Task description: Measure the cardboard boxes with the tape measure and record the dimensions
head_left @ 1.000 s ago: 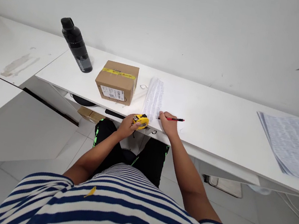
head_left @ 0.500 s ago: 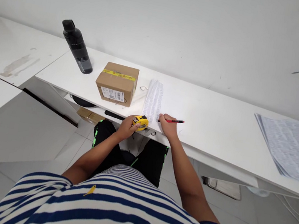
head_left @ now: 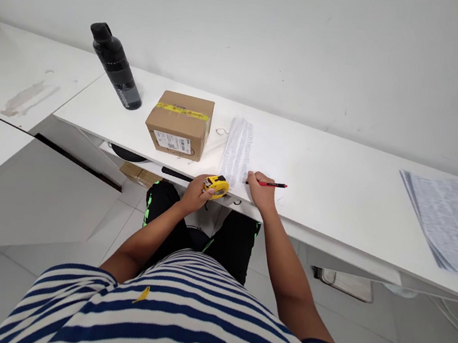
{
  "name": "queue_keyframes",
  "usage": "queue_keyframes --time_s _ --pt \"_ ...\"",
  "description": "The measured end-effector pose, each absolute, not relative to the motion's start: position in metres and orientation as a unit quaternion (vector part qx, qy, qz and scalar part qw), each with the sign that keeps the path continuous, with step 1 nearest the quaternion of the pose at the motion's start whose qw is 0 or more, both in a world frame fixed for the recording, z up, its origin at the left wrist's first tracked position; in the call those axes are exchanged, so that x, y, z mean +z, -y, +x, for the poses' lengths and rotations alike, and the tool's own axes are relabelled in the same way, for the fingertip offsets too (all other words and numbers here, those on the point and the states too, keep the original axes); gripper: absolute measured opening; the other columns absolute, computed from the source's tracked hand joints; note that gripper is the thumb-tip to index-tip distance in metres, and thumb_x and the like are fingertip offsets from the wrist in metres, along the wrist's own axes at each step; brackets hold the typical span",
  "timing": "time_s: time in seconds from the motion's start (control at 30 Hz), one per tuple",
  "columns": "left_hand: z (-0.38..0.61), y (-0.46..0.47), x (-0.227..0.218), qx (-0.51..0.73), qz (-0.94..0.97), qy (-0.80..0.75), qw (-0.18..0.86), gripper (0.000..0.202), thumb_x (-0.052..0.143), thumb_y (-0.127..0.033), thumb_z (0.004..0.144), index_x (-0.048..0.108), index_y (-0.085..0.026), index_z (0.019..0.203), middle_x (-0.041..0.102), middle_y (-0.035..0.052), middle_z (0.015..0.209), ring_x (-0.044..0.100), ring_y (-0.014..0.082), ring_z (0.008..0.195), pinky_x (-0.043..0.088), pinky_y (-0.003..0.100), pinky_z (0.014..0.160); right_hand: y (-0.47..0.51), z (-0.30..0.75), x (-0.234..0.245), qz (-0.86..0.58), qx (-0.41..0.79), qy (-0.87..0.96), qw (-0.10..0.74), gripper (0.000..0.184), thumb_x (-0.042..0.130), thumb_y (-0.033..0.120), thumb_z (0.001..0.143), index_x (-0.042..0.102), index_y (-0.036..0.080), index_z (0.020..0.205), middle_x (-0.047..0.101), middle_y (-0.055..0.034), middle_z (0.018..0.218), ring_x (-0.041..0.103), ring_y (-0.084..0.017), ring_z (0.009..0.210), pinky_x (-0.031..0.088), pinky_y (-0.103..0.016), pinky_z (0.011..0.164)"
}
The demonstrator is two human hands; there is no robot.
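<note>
My left hand (head_left: 196,194) is closed around a yellow tape measure (head_left: 220,188) at the desk's front edge, over the near end of a sheet of paper. My right hand (head_left: 262,193) grips a red and black pen (head_left: 274,185), its tip down by the paper's right side. Dense writing or print covers the paper (head_left: 238,148), but the words are too small to read. Left of the paper sits a closed cardboard box (head_left: 184,123) with yellow tape across its top and a white label on its front.
A black bottle (head_left: 117,68) stands on the desk (head_left: 333,177), left of the box. A stack of written sheets (head_left: 452,223) lies at the far right. The wall rises behind the desk. Below it, a shelf holds a black object (head_left: 176,174), and small cardboard boxes (head_left: 139,174) are beneath.
My right hand and the pen have shifted slightly to the right along the paper. The view has turned a little. My left hand keeps hold of the tape measure.
</note>
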State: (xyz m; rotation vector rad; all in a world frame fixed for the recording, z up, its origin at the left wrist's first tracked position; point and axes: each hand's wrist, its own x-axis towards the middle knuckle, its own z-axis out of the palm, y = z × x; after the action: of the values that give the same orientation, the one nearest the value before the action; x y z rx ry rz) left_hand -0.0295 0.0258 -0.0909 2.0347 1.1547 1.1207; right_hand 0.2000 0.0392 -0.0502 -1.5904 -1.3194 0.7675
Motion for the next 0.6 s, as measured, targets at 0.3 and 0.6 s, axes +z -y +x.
queue_keyframes --time_s 0.3,0.6 --pt "-0.0308 -0.0259 -0.0926 0.408 0.758 -0.43 0.274 0.067 0.036 -0.068 0.096 0.068 -0.015 0.121 0.072 0.0158 0.121 0.066 0.028 0.116 0.05 0.045 0.104 -0.0389 0.2002 -0.0544 -0.651 0.291 0.52 0.47 0.04 0.054 0.044 0.084 0.033 0.025 0.056 0.034 0.0059 0.053 0.036 -0.013 0.058 0.033 -0.029 0.058" --pt "-0.0278 -0.028 -0.0905 0.42 0.719 -0.437 0.341 0.066 0.04 -0.069 0.093 0.068 -0.015 0.116 0.072 0.0151 0.114 0.067 0.0275 0.107 0.052 0.043 0.098 -0.0366 0.2032 -0.0542 -0.642 0.306 0.531 0.461 0.04 0.055 0.051 0.086 0.042 0.024 0.058 0.042 0.0044 0.055 0.043 -0.015 0.061 0.038 -0.03 0.061"
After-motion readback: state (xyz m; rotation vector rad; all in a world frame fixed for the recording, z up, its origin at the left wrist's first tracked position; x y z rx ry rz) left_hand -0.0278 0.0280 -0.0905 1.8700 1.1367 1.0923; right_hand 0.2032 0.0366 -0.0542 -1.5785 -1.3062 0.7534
